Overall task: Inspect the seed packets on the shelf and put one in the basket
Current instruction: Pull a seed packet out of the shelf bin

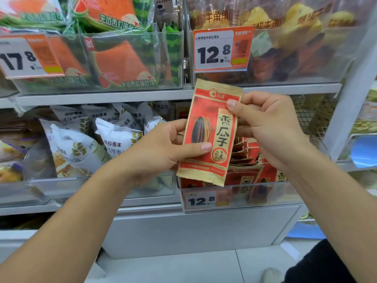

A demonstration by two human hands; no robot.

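A red and tan sunflower seed packet [212,127] is held upright in front of the shelf, its printed face towards me. My left hand [161,148] grips its lower left side, thumb across the front. My right hand [269,123] pinches its upper right edge with the thumb on the front. Below and behind it, several more of the same seed packets [251,178] stand in a clear bin [240,201] with a 12.8 price tag. No basket is in view.
White bread packets [106,139] fill the bin to the left. The upper shelf holds watermelon toast packs [122,58] and croissant bags [295,37] behind clear fronts. A white shelf post [350,99] stands at right. Pale floor tiles [183,268] lie below.
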